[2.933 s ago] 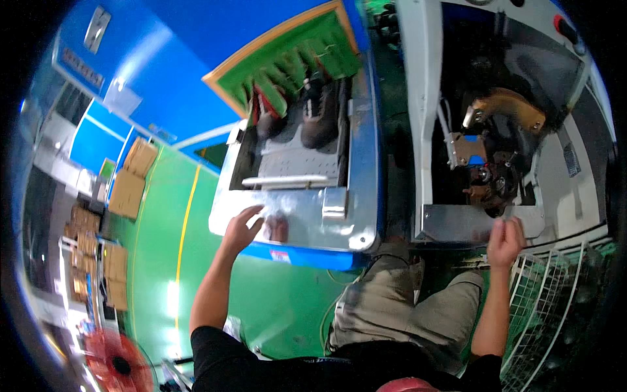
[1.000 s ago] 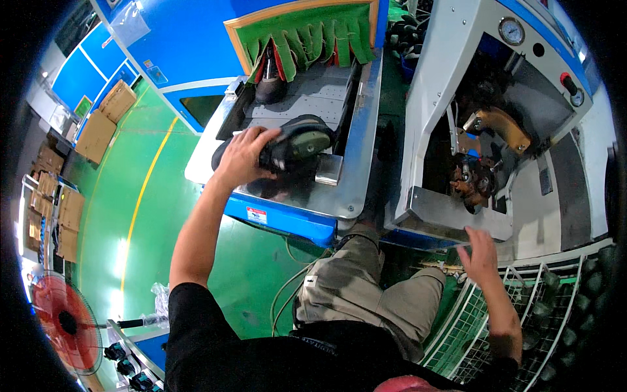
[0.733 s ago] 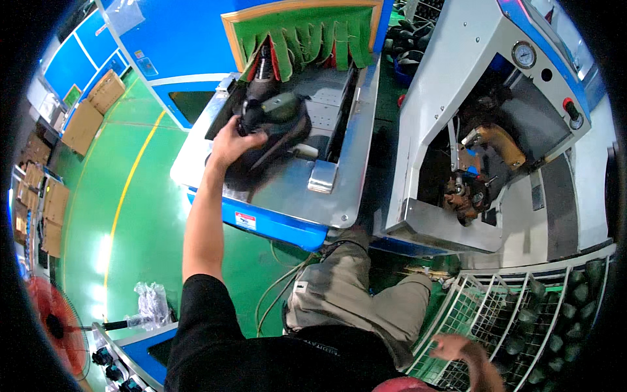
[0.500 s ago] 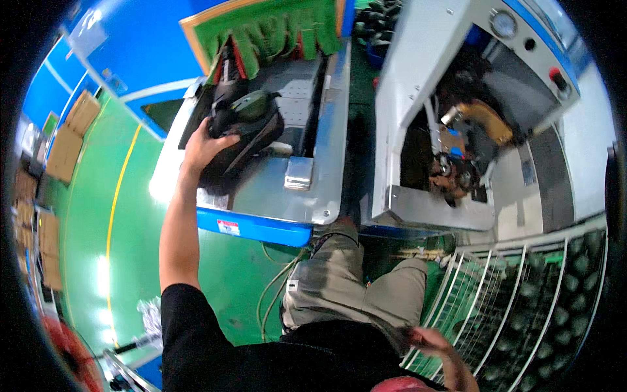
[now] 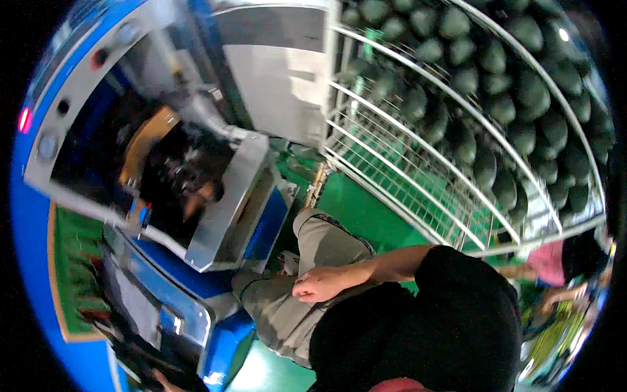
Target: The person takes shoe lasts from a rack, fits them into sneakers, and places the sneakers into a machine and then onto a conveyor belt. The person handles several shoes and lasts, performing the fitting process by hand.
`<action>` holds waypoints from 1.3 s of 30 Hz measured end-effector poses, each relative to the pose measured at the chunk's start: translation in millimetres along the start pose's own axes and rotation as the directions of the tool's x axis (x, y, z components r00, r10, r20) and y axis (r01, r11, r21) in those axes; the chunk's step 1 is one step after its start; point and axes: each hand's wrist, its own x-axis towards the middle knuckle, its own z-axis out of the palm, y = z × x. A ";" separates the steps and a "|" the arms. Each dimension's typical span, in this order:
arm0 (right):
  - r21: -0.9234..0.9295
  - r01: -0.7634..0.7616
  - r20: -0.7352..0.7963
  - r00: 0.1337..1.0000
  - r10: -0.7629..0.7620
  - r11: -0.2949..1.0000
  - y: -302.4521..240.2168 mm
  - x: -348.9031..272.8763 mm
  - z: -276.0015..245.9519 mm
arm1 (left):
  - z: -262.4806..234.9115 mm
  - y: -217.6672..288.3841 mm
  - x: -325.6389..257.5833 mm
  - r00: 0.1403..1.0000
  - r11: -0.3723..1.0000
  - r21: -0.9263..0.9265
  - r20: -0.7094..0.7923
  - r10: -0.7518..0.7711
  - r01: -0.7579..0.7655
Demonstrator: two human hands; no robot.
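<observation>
At the lower left edge, only a small part of my left hand (image 5: pixel 167 383) shows, against a dark, blurred shoe (image 5: pixel 140 353) on the metal table of a machine with a green strip curtain. Most of its fingers are cut off by the picture's edge. My right hand (image 5: pixel 320 285) is over my lap, fingers curled in, with nothing visible in it. Ahead to the left stands a white and blue machine (image 5: pixel 228 196) with an open front, a curved tan part (image 5: pixel 147 140) and dark parts inside.
A white wire rack (image 5: pixel 418 176) fills the right side, with many dark rounded shoe-shaped pieces (image 5: pixel 464 85) on its upper shelf. A person in a pink top (image 5: pixel 547 261) is beyond it at the right edge. The green strip curtain (image 5: pixel 78 261) hangs at the far left.
My view has swung to the right, so the shoe table and left hand have slid to the lower left edge. My right hand has come from low right to over my lap.
</observation>
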 end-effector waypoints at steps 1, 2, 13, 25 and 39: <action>0.035 -0.004 -0.024 1.000 0.005 0.999 -8.3 -8.0 -8.4 | 21.1 68.3 -9.7 0.999 0.995 -0.087 0.023 -0.044 0.046; 0.109 -0.076 -0.037 0.996 0.081 0.991 -19.0 -8.5 -5.2 | 34.0 107.0 -27.0 0.995 0.986 -0.151 0.074 -0.061 0.071; 0.792 0.046 0.039 0.991 -0.126 0.609 -70.8 25.3 -10.3 | 106.1 269.5 -158.4 0.736 0.628 -0.545 0.674 -0.068 0.556; 0.969 0.183 -0.104 0.911 0.399 -0.165 -35.8 -34.7 -61.7 | 128.8 158.9 -142.2 0.345 0.707 -0.327 0.930 0.124 0.627; 0.965 0.042 0.110 0.831 0.545 -0.258 3.9 -36.2 -30.8 | 80.7 279.1 -134.0 0.744 0.886 -0.435 0.643 0.183 0.158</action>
